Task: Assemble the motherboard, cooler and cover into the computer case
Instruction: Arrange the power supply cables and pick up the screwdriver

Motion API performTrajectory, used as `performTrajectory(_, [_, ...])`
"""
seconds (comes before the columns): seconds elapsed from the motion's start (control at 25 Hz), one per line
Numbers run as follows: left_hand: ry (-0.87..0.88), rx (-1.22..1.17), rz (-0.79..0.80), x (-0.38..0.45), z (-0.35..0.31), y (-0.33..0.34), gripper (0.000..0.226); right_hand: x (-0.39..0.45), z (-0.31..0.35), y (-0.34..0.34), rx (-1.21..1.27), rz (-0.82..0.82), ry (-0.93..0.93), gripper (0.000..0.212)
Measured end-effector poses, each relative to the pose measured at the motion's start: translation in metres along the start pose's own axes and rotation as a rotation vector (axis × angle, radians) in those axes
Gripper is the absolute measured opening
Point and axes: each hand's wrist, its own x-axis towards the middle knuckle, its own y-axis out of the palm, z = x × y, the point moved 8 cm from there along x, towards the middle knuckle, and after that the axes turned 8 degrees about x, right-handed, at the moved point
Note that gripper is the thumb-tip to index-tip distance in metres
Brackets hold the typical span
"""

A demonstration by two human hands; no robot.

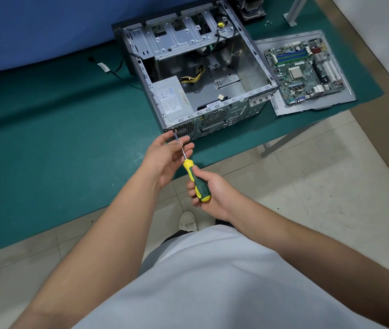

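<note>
Closest to me, my right hand is wrapped round the yellow-and-green handle of the screwdriver, fingers curled tight on it. My left hand lies mostly open, fingers loosely steadying the bare shaft, with the tip up at a screw on the case's near rear corner. The computer case lies open on the green surface, its bay bare. The motherboard sits just beside it on the grey cover; I think the cooler is that block beyond the far corner. The risk, as I judge it: the shaft comes in at a slant, so the tip could cam out and skid into my left fingers. A loosened screw could drop off the surface edge to the floor.
</note>
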Motion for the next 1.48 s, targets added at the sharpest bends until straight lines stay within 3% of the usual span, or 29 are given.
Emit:
performTrajectory(0.16, [-0.022, -0.039, 0.016, -0.001, -0.003, -0.001, 0.033, 0.000, -0.002, 0.003, -0.021, -0.019, 0.007, 0.035])
performTrajectory(0.28, [-0.022, 0.003, -0.033, -0.002, -0.004, -0.003, 0.037, -0.002, 0.012, 0.004, -0.334, -0.155, -0.235, 0.030])
performTrajectory(0.4, [-0.015, 0.013, -0.086, -0.002, -0.005, 0.000, 0.041, -0.010, 0.029, -0.006, -0.615, -0.332, -0.445, 0.041])
performTrajectory(0.52, [0.000, 0.024, -0.133, -0.004, -0.004, -0.001, 0.045, -0.011, 0.027, -0.008, -0.461, -0.330, -0.445, 0.029])
performTrajectory(0.76, [-0.009, 0.021, -0.158, -0.004, -0.003, 0.000, 0.040, -0.001, 0.003, -0.007, 0.089, -0.092, -0.029, 0.039])
performTrajectory(0.84, [-0.025, 0.016, -0.114, -0.005, -0.003, 0.001, 0.041, -0.001, 0.016, -0.008, -0.129, -0.139, -0.166, 0.034])
performTrajectory(0.96, [-0.013, 0.025, -0.094, -0.005, -0.003, -0.001, 0.043, -0.009, 0.041, -0.007, -0.813, -0.376, -0.519, 0.033])
performTrajectory(1.0, [-0.007, 0.021, -0.102, -0.005, -0.004, -0.002, 0.043, -0.012, 0.045, -0.006, -0.855, -0.426, -0.582, 0.031])
performTrajectory(1.08, [0.004, 0.023, -0.118, -0.004, -0.004, -0.002, 0.043, -0.011, 0.045, -0.009, -0.658, -0.408, -0.566, 0.024])
performTrajectory(1.2, [0.015, 0.034, -0.150, -0.003, -0.003, -0.003, 0.043, -0.002, 0.032, -0.012, -0.276, -0.257, -0.337, 0.021])
performTrajectory(1.28, [0.021, 0.041, -0.156, -0.003, -0.003, -0.004, 0.044, 0.000, 0.026, -0.009, -0.164, -0.162, -0.241, 0.021])
performTrajectory(1.36, [0.019, 0.049, -0.161, -0.004, -0.004, -0.005, 0.045, 0.002, 0.023, -0.006, -0.203, -0.135, -0.235, 0.021])
performTrajectory(1.48, [0.016, 0.069, -0.154, -0.006, -0.006, -0.004, 0.044, 0.001, 0.033, -0.003, -0.457, -0.168, -0.320, 0.024])
